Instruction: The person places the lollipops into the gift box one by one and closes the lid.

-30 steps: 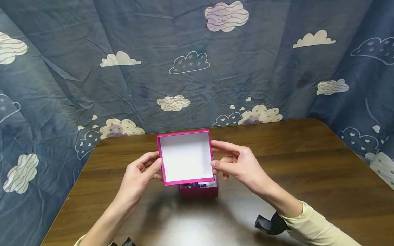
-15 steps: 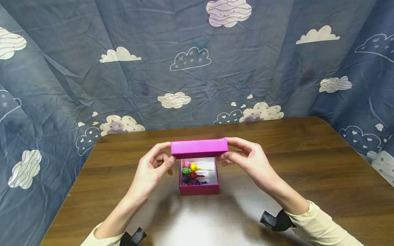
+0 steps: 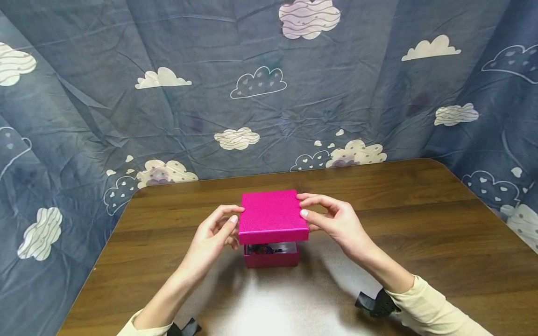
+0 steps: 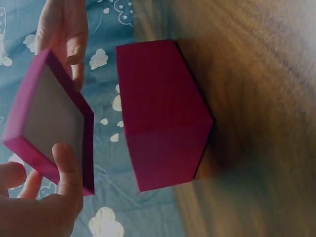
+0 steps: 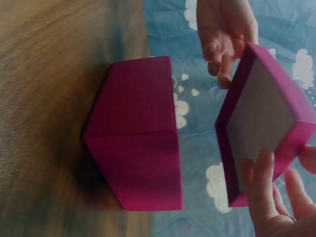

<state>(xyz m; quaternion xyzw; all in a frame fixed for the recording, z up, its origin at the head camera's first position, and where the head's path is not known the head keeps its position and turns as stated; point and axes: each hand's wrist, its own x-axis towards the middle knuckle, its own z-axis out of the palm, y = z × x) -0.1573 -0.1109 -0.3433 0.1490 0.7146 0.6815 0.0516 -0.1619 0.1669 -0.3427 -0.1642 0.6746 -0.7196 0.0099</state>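
A bright pink box lid [image 3: 273, 212] hangs level just above a square pink box [image 3: 271, 260], covering most of its opening. My left hand [image 3: 214, 233] grips the lid's left side between thumb and fingers; my right hand [image 3: 338, 224] holds the right side likewise. Through the front gap, dark shapes of wrapped lollipops [image 3: 265, 249] show inside the box. In the left wrist view the lid [image 4: 54, 118] shows its pale inside, apart from the box [image 4: 160, 113]. The right wrist view also has a gap between lid [image 5: 261, 108] and box [image 5: 136, 133].
The box stands on a brown wooden table [image 3: 399, 210], with a bright light patch in front. A blue curtain [image 3: 201, 107] with cloud prints hangs behind the table. Black wrist straps [image 3: 378, 303] sit near the sleeves.
Both hands have turned the lid from upright, white inside facing me, to flat with its pink top up. It now sits lower over the box, hiding the lollipops that showed half a second ago.
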